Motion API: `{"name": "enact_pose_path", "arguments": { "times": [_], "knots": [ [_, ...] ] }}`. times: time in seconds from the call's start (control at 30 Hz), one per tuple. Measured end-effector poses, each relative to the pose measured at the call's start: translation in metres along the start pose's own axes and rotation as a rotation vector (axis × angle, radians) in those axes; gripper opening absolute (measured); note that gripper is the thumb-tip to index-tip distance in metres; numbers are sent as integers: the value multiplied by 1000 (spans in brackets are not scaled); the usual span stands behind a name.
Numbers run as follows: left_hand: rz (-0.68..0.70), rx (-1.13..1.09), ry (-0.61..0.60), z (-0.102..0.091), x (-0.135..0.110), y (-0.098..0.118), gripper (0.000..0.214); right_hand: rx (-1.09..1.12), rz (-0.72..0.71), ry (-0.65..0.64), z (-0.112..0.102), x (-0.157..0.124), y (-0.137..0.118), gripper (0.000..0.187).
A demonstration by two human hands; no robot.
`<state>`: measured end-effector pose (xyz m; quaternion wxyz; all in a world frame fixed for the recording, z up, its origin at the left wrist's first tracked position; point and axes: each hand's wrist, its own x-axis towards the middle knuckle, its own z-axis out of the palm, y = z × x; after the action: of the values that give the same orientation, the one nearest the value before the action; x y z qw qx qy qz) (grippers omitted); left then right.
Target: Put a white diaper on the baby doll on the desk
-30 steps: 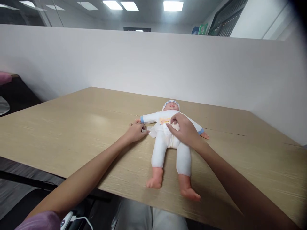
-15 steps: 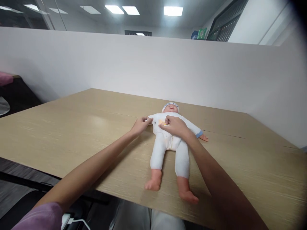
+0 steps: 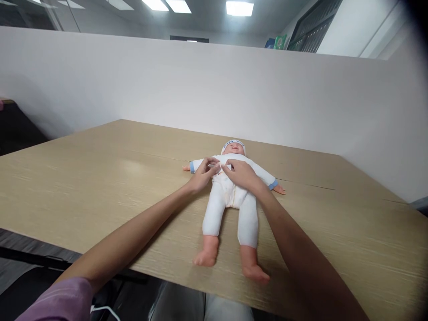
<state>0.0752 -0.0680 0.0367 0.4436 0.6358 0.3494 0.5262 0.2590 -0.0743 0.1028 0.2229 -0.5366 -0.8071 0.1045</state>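
Note:
A baby doll [image 3: 234,148] lies on its back, head away from me, in a white top, white leggings and a printed white cap. Around its hips sits a white diaper [image 3: 230,191] with faint yellowish lines. Both my hands meet over the doll's belly at the top of the diaper. My left hand [image 3: 204,173] comes in from the left, thumb and fingers closed on the front edge. Close beside it my right hand [image 3: 243,174] is pinched at the waist front. My fingers hide most of the waistband and what exactly each pinch grips.
The doll rests on a wooden table [image 3: 100,187] with a visible seam across it. A pale partition wall [image 3: 200,84] stands along the back. A dark chair [image 3: 18,127] is at the far left. My legs are below the near edge.
My left hand has moved inward from the doll's side to the middle of its belly, uncovering the doll's left-side arm. My right hand stays at the belly. The view has shifted slightly.

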Motion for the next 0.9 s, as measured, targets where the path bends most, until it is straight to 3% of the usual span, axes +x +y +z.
{"name": "enact_pose_path", "arguments": {
  "times": [0.1, 0.2, 0.37, 0.43, 0.5, 0.6, 0.67, 0.73, 0.9],
  "knots": [
    [-42, 87, 21, -3, -2, -8, 41, 6, 39, 63, 2, 2, 4, 25],
    [-55, 173, 94, -4, -4, -6, 31, 151, 35, 180, -1, 1, 3, 14],
    [36, 359, 189, 2, -32, 38, 19, 263, -61, 397, -16, -34, -20, 5],
    [126, 454, 91, 6, -55, 63, 16, 351, -100, 346, -20, -65, -29, 4],
    [175, 520, -130, 8, -77, 81, 20, 446, -137, 211, -18, -102, -29, 8],
    [137, 642, -403, 9, -100, 87, 26, 389, -119, -1, -11, -144, -12, 8],
    [73, 714, -396, 10, -104, 82, 26, 270, -80, -25, -7, -156, 3, 8],
    [38, 756, -303, 12, -101, 75, 23, 163, -36, 18, -3, -156, 14, 9],
    [24, 848, -196, 23, -82, 65, 34, 11, -3, 79, 7, -138, 12, 16]
  ]
}}
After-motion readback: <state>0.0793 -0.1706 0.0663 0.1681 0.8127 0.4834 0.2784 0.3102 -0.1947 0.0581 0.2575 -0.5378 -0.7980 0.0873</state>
